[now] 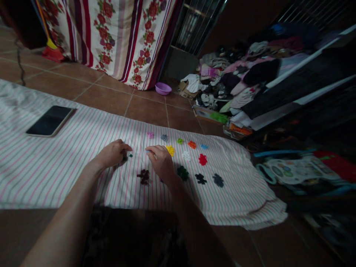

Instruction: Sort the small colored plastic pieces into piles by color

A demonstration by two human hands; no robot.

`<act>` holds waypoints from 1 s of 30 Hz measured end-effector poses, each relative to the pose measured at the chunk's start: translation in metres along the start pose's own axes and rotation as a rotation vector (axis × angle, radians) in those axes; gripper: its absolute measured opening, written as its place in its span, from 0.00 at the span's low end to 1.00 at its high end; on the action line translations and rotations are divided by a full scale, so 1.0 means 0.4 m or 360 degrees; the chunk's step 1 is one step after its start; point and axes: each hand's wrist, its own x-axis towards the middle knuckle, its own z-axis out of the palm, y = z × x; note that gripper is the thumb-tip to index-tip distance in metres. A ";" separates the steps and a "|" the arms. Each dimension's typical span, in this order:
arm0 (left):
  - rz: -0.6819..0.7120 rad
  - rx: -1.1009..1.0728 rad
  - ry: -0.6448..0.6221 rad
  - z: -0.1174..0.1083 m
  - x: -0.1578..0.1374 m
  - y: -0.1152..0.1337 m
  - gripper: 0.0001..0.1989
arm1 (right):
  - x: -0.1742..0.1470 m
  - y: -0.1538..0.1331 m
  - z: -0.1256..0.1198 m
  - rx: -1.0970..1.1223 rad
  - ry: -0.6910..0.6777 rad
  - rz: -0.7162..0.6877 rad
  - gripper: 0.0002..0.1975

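My left hand is low over the striped cloth, its fingers pinched; whatever may be in them is too small to make out. Just by its fingertips lies a tiny dark green piece. My right hand pinches a small light blue piece. Around that hand, little piles of small pieces are sorted by colour: pink, grey, lime green, orange, blue, yellow, white, red, dark brown, dark green, black and dark grey. My right hand partly hides another dark pile.
A phone lies on the cloth at the left. Beyond the cloth are a tiled floor, a purple basin, a floral curtain and a red broom head. Heaped clothes and a dark shelf stand at the right.
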 end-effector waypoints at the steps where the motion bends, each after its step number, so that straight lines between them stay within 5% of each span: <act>1: 0.0001 0.0013 -0.0002 0.001 0.001 -0.001 0.23 | 0.000 0.006 -0.005 0.0004 0.0004 0.0016 0.09; 30: -0.0051 0.0125 0.0033 0.012 0.013 -0.020 0.21 | -0.077 0.240 -0.160 0.0177 0.0301 0.0747 0.13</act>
